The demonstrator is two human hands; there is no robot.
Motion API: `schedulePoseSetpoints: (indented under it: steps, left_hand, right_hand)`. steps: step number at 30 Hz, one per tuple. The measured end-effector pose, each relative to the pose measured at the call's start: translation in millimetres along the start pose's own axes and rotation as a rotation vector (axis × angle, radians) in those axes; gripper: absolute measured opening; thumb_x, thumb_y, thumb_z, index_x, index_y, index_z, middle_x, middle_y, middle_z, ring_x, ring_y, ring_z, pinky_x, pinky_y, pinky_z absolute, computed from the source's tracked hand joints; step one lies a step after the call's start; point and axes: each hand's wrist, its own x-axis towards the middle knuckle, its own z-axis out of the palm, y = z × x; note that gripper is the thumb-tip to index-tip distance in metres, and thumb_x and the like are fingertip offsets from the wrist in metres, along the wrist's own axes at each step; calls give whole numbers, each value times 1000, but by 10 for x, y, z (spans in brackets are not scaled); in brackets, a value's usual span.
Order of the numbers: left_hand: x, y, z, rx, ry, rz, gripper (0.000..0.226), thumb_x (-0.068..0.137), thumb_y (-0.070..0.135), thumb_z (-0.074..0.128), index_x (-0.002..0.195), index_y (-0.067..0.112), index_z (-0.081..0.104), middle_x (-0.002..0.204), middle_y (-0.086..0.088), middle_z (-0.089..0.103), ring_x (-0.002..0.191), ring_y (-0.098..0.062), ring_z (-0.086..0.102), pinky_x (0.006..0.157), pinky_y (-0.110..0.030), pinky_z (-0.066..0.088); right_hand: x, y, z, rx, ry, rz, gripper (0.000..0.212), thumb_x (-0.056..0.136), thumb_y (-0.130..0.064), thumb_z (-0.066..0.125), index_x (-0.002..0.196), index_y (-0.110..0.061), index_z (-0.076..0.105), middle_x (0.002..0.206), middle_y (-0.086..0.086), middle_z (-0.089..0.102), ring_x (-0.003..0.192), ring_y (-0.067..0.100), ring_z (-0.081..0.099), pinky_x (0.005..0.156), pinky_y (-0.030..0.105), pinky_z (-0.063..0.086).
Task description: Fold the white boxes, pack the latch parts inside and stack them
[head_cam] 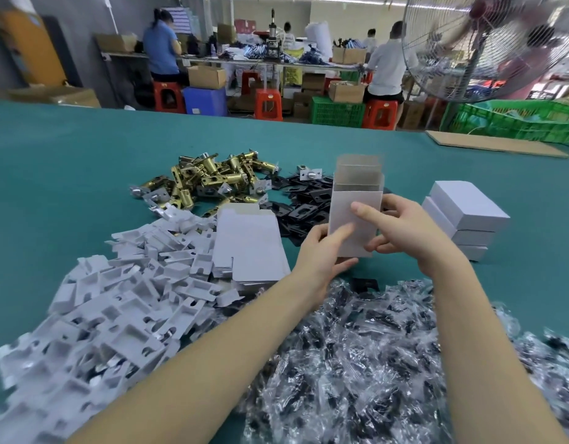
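Both hands clasp the white box upright, top flaps open. Left hand grips low, right hand pinches its side. Finished boxes sit stacked just beside it.

Head view, forward-down, close over table

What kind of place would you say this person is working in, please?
Most likely a factory packing floor for door hardware: heaps of brass latch parts lie on a large green table, finished white boxes are stacked, and other workers sit at benches on red stools.
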Motion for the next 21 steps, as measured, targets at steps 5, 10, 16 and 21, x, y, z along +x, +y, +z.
schedulePoseSetpoints:
  steps: [5,10,16,21]
  left_hand:
    - [43,-94,21,69,-14,115,15,99,25,65,109,23,53,117,-7,65,101,-17,70,78,-28,62]
    - [46,-127,13,81,14,206,29,102,31,60,127,28,44,117,6,65,101,-13,69,75,-27,61]
    - [74,-147,-38,119,-26,175,33,100,32,65,126,27,46,119,3,64,104,-14,67,76,-27,60]
    - [89,-141,-71,187,-60,151,36,100,33,65,130,23,46,123,-2,65,107,-18,67,72,-24,57]
  right_hand:
    - [5,-18,-19,-18,-3,5,33,86,-53,74,108,-29,70,99,-5,74,58,13,71,52,19,50]
    - [20,-39,-15,-33,12,49,42,93,-46,70,126,-22,60,110,-7,67,58,13,73,54,22,53]
    - [-5,-273,-11,23,211,-56,40,94,-39,69,126,-26,50,110,-6,63,60,10,73,59,27,54]
    - [-107,-529,114,-64,451,-243,14,92,-34,66,103,-30,57,101,-12,66,79,15,73,81,46,60]
